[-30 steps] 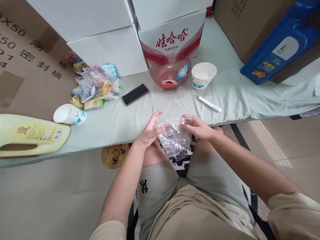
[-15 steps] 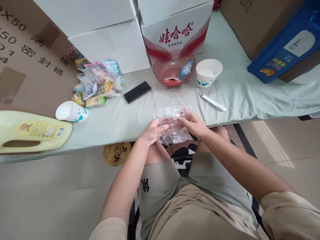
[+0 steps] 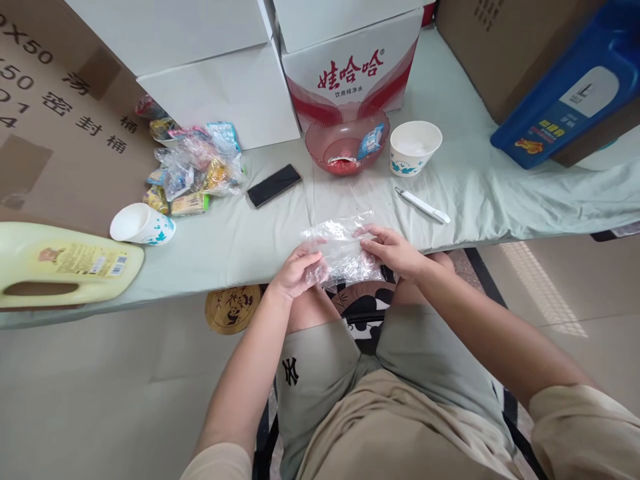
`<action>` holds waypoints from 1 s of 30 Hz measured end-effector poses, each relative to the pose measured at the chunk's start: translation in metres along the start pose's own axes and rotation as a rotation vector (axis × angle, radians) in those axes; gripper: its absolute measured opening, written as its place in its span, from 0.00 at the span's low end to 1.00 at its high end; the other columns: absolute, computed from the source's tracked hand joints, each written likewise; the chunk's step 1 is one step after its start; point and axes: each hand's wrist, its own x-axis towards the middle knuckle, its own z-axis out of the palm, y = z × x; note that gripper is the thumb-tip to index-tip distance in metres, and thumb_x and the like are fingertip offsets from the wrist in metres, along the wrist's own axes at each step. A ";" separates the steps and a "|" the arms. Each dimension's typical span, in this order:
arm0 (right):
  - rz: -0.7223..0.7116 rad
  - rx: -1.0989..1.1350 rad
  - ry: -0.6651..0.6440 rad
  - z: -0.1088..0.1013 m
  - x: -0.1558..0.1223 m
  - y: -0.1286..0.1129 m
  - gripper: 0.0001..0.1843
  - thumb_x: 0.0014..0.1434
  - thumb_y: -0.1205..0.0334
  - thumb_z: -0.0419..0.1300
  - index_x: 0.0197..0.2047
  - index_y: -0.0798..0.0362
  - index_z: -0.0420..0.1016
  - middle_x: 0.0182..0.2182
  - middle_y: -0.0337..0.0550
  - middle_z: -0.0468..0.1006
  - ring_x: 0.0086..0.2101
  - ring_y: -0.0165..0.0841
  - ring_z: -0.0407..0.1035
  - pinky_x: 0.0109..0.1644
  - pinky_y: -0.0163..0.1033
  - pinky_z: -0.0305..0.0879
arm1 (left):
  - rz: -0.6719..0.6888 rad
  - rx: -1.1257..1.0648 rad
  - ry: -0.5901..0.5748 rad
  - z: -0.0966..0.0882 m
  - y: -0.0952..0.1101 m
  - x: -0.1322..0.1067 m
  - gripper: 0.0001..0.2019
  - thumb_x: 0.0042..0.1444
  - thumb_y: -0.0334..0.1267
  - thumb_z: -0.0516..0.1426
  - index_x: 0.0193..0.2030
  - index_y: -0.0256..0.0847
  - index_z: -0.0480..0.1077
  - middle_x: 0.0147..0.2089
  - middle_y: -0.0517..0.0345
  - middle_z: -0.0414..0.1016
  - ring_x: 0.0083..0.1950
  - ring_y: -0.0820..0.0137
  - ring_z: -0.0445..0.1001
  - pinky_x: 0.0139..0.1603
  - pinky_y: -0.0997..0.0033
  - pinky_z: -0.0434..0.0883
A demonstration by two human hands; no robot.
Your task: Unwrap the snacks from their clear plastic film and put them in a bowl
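Both my hands hold a crumpled clear plastic bag (image 3: 340, 250) at the front edge of the table, above my knees. My left hand (image 3: 299, 272) has its fingers curled closed on the bag's left side. My right hand (image 3: 395, 252) pinches the bag's right side with thumb and fingers. The bag's upper edge lies over the pale green cloth (image 3: 240, 233) that covers the table. Nothing can be made out inside the bag.
On the table: a pink bowl (image 3: 347, 140) with wrappers, a paper cup (image 3: 415, 147), a white pen-like tool (image 3: 423, 205), a black phone (image 3: 274, 186), a pile of wrapped snacks (image 3: 195, 170), a tipped cup (image 3: 143, 225), a yellow jug (image 3: 60, 265), a blue jug (image 3: 570, 93), and cartons behind.
The bag has come up from my lap to the table edge. My left hand, open a second ago, has closed on the bag's left side. My right hand kept its hold.
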 end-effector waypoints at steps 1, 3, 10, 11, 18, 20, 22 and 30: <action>-0.001 0.051 -0.001 -0.001 0.000 0.000 0.17 0.57 0.51 0.66 0.46 0.49 0.71 0.22 0.32 0.70 0.21 0.26 0.60 0.24 0.32 0.56 | 0.018 -0.042 -0.010 -0.001 0.001 0.000 0.15 0.46 0.37 0.67 0.42 0.42 0.74 0.21 0.64 0.74 0.20 0.72 0.72 0.21 0.75 0.69; 0.000 0.149 -0.003 -0.003 -0.001 -0.002 0.15 0.54 0.50 0.66 0.41 0.49 0.71 0.24 0.34 0.70 0.22 0.27 0.61 0.23 0.33 0.56 | 0.025 -0.081 -0.046 -0.002 0.003 -0.001 0.10 0.45 0.40 0.65 0.33 0.40 0.74 0.23 0.60 0.75 0.24 0.70 0.74 0.25 0.71 0.73; -0.032 -0.053 0.017 -0.005 -0.004 -0.007 0.20 0.55 0.43 0.59 0.28 0.51 0.64 0.23 0.36 0.64 0.24 0.27 0.58 0.28 0.35 0.57 | 0.044 0.282 0.014 0.000 0.005 0.001 0.12 0.46 0.43 0.67 0.31 0.38 0.74 0.28 0.60 0.73 0.27 0.76 0.70 0.28 0.75 0.66; -0.021 -0.127 0.056 -0.003 -0.003 -0.006 0.18 0.53 0.46 0.63 0.30 0.51 0.64 0.22 0.33 0.63 0.23 0.26 0.57 0.28 0.34 0.55 | 0.060 0.355 0.039 0.002 0.003 0.000 0.12 0.45 0.38 0.67 0.35 0.39 0.73 0.29 0.62 0.73 0.27 0.77 0.69 0.29 0.76 0.66; 0.034 -0.234 0.255 0.007 0.000 0.001 0.32 0.44 0.59 0.66 0.54 0.50 0.65 0.26 0.31 0.70 0.25 0.29 0.63 0.29 0.35 0.57 | 0.255 0.610 0.265 0.001 0.009 -0.003 0.20 0.50 0.34 0.62 0.52 0.43 0.70 0.45 0.56 0.78 0.42 0.70 0.79 0.42 0.71 0.74; -0.009 -0.321 0.352 0.006 0.000 -0.001 0.23 0.47 0.57 0.65 0.47 0.51 0.70 0.25 0.33 0.70 0.26 0.29 0.62 0.30 0.36 0.57 | 0.405 0.626 0.458 -0.002 0.014 -0.003 0.13 0.51 0.34 0.61 0.45 0.41 0.71 0.45 0.54 0.79 0.45 0.68 0.81 0.47 0.68 0.75; -0.054 -0.416 0.401 0.006 -0.002 -0.003 0.14 0.49 0.56 0.64 0.39 0.51 0.72 0.26 0.37 0.71 0.27 0.31 0.63 0.33 0.38 0.59 | 0.435 0.630 0.517 -0.002 0.016 -0.002 0.06 0.53 0.37 0.61 0.38 0.40 0.70 0.38 0.55 0.79 0.40 0.67 0.81 0.47 0.65 0.76; -0.319 -0.332 0.126 0.028 -0.009 0.002 0.12 0.60 0.51 0.58 0.39 0.51 0.68 0.36 0.41 0.76 0.36 0.33 0.69 0.43 0.40 0.64 | 0.317 0.509 0.104 0.028 -0.014 0.005 0.35 0.53 0.52 0.67 0.65 0.41 0.65 0.69 0.38 0.70 0.70 0.52 0.70 0.69 0.51 0.69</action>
